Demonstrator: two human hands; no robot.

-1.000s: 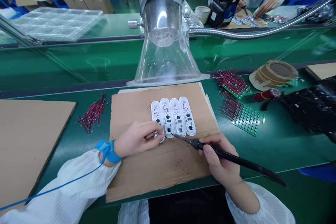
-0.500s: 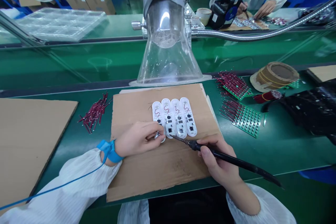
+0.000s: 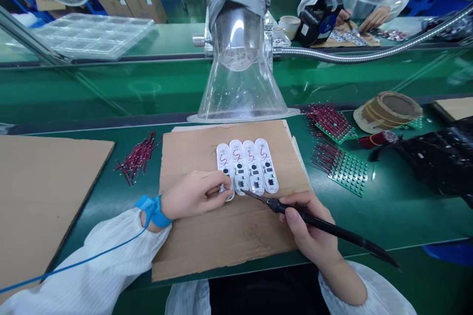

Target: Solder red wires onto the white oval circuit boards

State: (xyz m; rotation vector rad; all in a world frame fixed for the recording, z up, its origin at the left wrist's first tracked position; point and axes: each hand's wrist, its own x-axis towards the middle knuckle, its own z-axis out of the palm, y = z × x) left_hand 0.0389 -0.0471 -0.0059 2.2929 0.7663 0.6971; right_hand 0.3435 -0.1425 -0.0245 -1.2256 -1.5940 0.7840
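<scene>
— Four white boards (image 3: 247, 167) lie side by side on the cardboard sheet (image 3: 229, 241), just under the clear fume funnel (image 3: 242, 78). Light, thin and stiff, I'd say, with fine red wires (image 3: 236, 155) that could snag; best held by the edges
— And the hands?
— The left hand (image 3: 192, 196) has its fingertips pinched on a small shiny bit (image 3: 222, 188) at the leftmost board's near end. The right hand (image 3: 306, 229) is clamped pen-style round the soldering iron (image 3: 325, 226), tip at the second board
— Any containers?
— Only a clear compartment tray (image 3: 92, 34) across the belt (image 3: 148, 83); whether anything is in it I cannot tell
</scene>
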